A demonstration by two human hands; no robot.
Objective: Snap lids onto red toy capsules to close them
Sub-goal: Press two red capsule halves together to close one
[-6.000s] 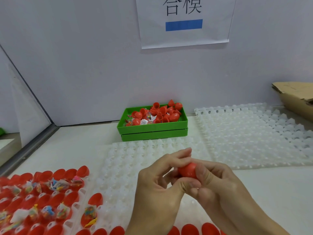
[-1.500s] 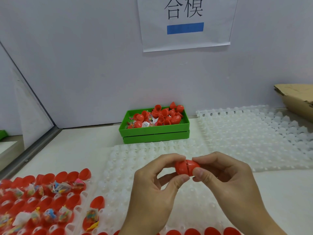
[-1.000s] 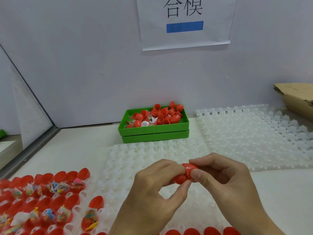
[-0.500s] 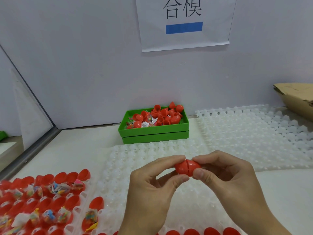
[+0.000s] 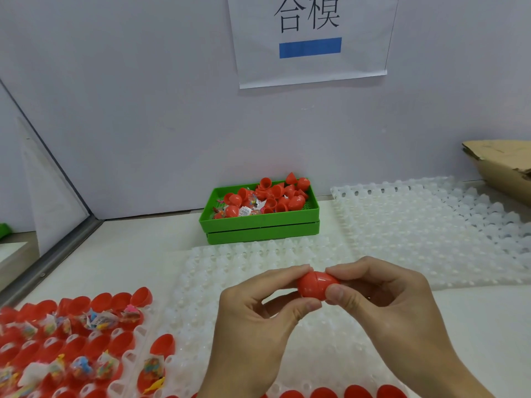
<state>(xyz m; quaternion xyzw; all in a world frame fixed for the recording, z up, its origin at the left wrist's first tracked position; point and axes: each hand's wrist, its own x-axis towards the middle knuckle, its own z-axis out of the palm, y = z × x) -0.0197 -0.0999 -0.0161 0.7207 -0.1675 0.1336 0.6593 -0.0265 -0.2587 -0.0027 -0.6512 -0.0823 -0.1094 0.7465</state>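
I'm pinching the red capsule (image 5: pixel 316 285) from both ends — left hand (image 5: pixel 258 320) at 9 o'clock, right hand (image 5: pixel 382 305) at 3 — holding it above the white tray (image 5: pixel 230 268). Green bin (image 5: pixel 258 225) of loose halves is sitting at 12, open filled capsules (image 5: pixel 71 340) at 8.

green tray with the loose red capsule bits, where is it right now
In the head view the green tray sits centre, at the back of the table against the wall, below the paper sign and beyond the white tray.

A single head-worn camera looks forward and down, close over the white table (image 5: pixel 129 262) toward the wall (image 5: pixel 143 96).
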